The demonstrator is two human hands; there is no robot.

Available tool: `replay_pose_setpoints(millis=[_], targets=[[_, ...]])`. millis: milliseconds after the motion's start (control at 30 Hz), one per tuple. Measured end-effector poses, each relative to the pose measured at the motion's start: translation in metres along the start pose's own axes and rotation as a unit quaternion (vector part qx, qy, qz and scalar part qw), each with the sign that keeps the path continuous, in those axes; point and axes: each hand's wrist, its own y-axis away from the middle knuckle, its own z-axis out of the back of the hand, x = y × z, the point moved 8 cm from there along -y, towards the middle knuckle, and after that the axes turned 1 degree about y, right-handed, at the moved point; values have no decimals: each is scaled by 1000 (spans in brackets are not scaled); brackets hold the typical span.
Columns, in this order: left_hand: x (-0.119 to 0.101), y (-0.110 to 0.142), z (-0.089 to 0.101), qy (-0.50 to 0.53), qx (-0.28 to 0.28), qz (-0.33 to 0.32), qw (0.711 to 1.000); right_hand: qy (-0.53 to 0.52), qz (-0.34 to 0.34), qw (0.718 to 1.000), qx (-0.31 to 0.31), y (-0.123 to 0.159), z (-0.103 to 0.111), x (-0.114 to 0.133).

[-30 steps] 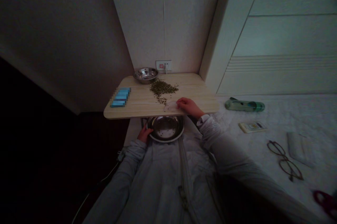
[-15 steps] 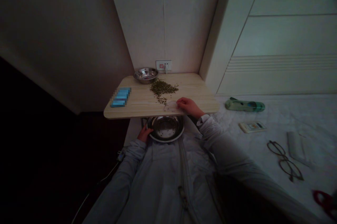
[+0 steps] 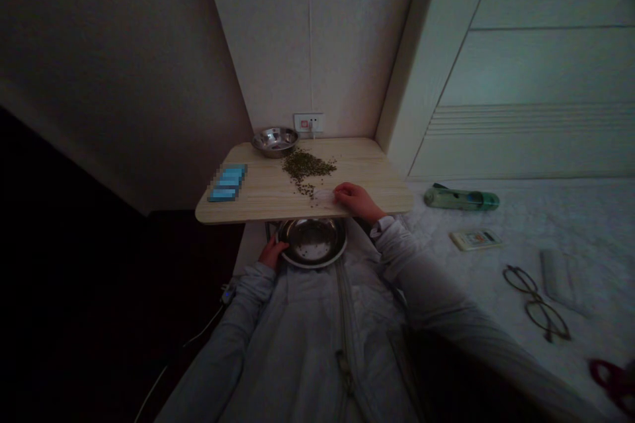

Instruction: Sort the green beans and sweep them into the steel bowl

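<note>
My left hand (image 3: 272, 253) grips the left rim of a metal bowl (image 3: 312, 261), which sits at my lap just under the table's front edge. A few small specks lie in that bowl. On the small wooden table (image 3: 262, 201), my right hand (image 3: 352, 198) is closed on a clear, thin plastic piece (image 3: 323, 198), whose exact kind I cannot make out. Several loose green beans lie close to the piece's left edge. Behind it spreads a pile of small green beans (image 3: 307, 165), and a second metal bowl (image 3: 275, 143) stands at the back left.
A phone-like thing with a blurred blue screen (image 3: 228, 183) lies on the table's left side. On the bed to the right are a green bottle (image 3: 461, 198), a white phone (image 3: 476, 239), glasses (image 3: 538, 304) and a red-handled thing (image 3: 610, 380). A socket (image 3: 308, 123) is behind the table.
The clear plastic piece has shifted very slightly in my right hand, by the loose beans. My left hand and the bowl stay where they were.
</note>
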Motion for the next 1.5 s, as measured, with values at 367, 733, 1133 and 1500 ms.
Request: replay_pose_setpoints(millis=[367, 733, 1133, 1500], targets=[[-5, 4, -5, 10, 4, 0, 1000, -5, -1, 1000, 13, 1, -2, 0], [1, 1, -1, 5, 2, 7, 1000, 14, 1, 1000, 25, 1, -3, 2], [-4, 4, -4, 7, -3, 7, 1000, 7, 3, 999, 32, 2, -4, 3], [0, 2, -3, 24, 0, 3, 1000, -27, -2, 998, 53, 4, -8, 3]])
